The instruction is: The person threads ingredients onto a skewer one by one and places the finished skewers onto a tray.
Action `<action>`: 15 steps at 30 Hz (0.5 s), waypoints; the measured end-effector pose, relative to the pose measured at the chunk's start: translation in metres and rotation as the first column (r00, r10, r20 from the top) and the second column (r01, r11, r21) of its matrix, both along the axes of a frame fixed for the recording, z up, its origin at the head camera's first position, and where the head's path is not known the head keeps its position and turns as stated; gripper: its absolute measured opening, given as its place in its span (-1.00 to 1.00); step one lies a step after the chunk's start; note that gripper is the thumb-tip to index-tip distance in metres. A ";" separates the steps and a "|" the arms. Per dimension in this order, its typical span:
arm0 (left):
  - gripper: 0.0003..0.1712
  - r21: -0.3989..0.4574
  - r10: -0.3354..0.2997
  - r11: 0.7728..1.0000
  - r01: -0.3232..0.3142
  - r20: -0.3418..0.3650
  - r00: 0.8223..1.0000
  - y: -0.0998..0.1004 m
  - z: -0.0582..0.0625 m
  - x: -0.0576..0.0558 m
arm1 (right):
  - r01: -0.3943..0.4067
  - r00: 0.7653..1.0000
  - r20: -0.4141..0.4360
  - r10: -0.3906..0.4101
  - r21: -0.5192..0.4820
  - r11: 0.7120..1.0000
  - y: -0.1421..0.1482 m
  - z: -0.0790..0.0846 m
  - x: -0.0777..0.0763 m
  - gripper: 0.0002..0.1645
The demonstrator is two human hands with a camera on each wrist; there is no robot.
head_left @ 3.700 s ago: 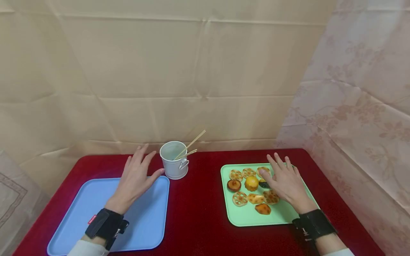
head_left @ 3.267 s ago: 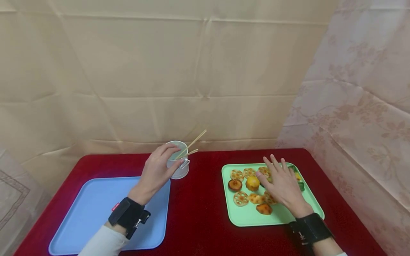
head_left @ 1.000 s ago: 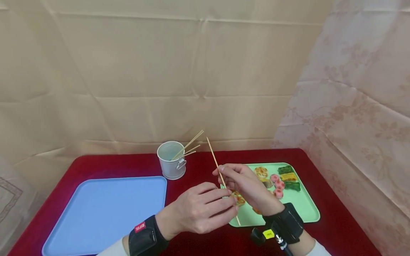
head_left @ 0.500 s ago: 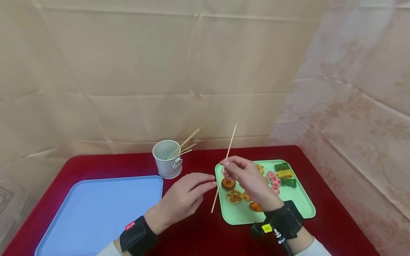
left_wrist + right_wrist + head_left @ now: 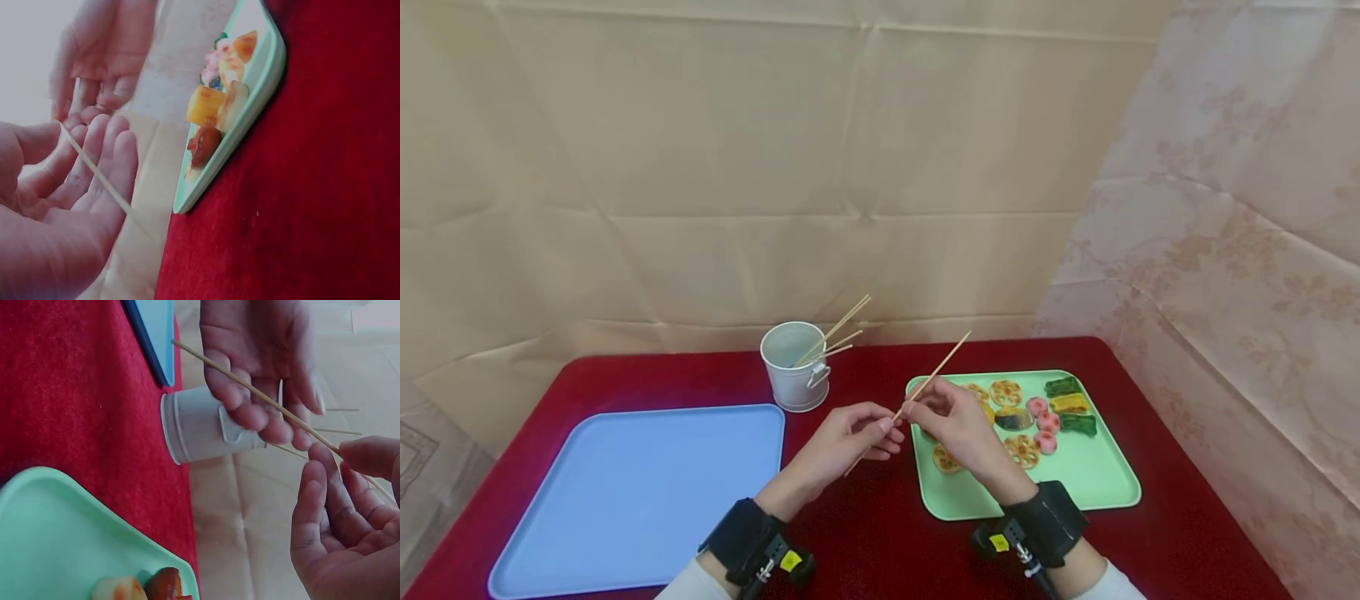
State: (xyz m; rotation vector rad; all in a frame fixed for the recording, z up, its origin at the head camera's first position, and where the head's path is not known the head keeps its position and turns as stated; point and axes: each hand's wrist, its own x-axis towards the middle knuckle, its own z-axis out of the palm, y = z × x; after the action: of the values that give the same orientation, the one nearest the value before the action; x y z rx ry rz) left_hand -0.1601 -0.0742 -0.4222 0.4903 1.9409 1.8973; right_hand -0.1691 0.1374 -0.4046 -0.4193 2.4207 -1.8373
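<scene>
A thin wooden skewer (image 5: 943,362) slants between both hands, its upper end pointing up and right. Thumb and fingertips of my right hand (image 5: 962,425) pinch it around its middle, in front of the green tray's left edge. My left hand (image 5: 842,437) holds the lower part, thumb tip at the skewer and fingers loosely curled. In the left wrist view the skewer (image 5: 97,170) crosses the left fingers. The right wrist view shows the skewer (image 5: 250,387) bare, with no food on it.
A white bucket (image 5: 793,387) with several skewers (image 5: 844,321) stands at the back. On the left lies a blue tray (image 5: 647,500). The green tray (image 5: 1097,479) carries lotus root slices (image 5: 1021,451), pink pieces (image 5: 1048,422) and green and yellow pieces (image 5: 1070,403).
The left hand reached to the bucket, and a skewer is now out of it. Both hands came together on it; since half a second ago it has tipped rightward and the left hand has turned palm up.
</scene>
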 end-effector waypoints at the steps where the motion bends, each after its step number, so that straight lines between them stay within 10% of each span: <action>1: -0.66 -0.015 0.017 1.000 -0.017 -0.004 1.000 0.000 0.000 -0.001 | 0.005 1.000 -0.012 -0.005 0.013 1.000 0.000 -0.001 0.000 -0.83; 11: -0.80 -0.166 0.149 0.969 -0.182 -0.191 0.970 -0.005 -0.005 0.005 | 0.022 0.999 -0.034 -0.016 0.195 0.980 0.025 -0.003 -0.001 -0.70; 15: -0.84 -0.240 0.213 0.930 -0.277 -0.260 0.942 -0.017 -0.010 0.006 | 0.099 0.985 -0.168 -0.029 0.426 0.899 0.044 -0.008 0.000 -0.82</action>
State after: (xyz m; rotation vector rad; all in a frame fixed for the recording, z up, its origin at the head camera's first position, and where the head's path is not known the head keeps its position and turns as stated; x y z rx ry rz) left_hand -0.1546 -0.0912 -0.4317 0.4133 2.4774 1.7324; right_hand -0.1695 0.1815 -0.4129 -0.4622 2.8757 -1.2592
